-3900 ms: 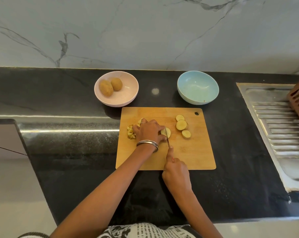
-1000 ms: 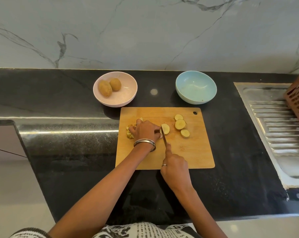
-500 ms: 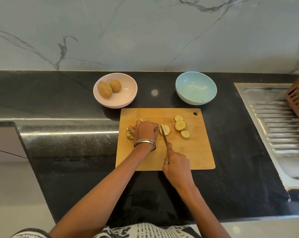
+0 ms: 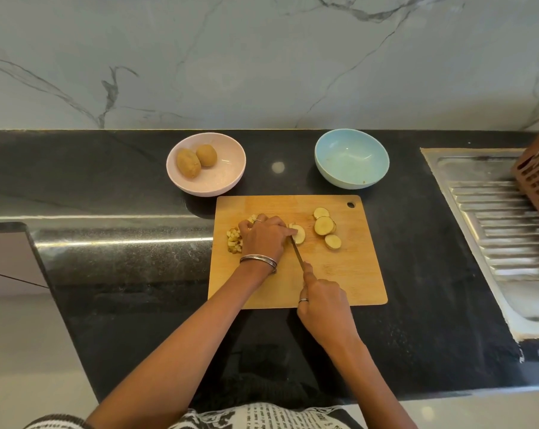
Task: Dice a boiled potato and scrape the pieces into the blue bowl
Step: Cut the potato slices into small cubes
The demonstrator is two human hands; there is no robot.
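- left hand (image 4: 266, 239) fingers curl down on a potato slice (image 4: 298, 234) on the board (image 4: 348, 274).
- right hand (image 4: 324, 308), at 5 o'clock of the slice, wraps tight round the knife (image 4: 297, 253).
- blue bowl (image 4: 352, 158) sits at 12 o'clock.

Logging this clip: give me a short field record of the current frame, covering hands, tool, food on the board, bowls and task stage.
left hand: holds a potato slice on the cutting board
right hand: grips the knife
diced pieces: small pile left of the left hand
uncut slices: three, right of the knife
blue bowl: no potato inside
pink bowl: two whole potatoes
stage: dicing under way, nothing scraped yet
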